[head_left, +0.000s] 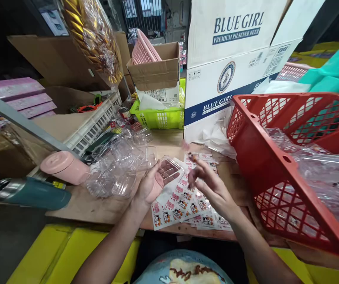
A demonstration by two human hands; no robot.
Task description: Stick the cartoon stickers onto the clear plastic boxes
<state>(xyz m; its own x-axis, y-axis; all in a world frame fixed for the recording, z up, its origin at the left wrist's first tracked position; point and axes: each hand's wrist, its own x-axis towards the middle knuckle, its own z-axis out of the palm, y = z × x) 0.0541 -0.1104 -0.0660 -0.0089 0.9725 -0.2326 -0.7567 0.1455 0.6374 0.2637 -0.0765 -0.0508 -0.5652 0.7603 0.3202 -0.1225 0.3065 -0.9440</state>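
My left hand [150,183] holds a small clear plastic box [171,170] over the wooden table, fingers curled round its near side. My right hand [206,179] hovers just right of the box, its fingers blurred by motion, pinching something small near the fingertips that I cannot make out. Beneath both hands lie sticker sheets [184,205] printed with pink and black cartoon figures. A heap of empty clear plastic boxes [118,165] sits to the left of my left hand.
A red plastic crate [264,157] with clear packed pieces stands at right. Behind are a Blue Girl beer carton [231,51], a green basket [160,116], a white crate [95,122], cardboard boxes. A pink container [65,167] and a teal flask [30,192] lie left.
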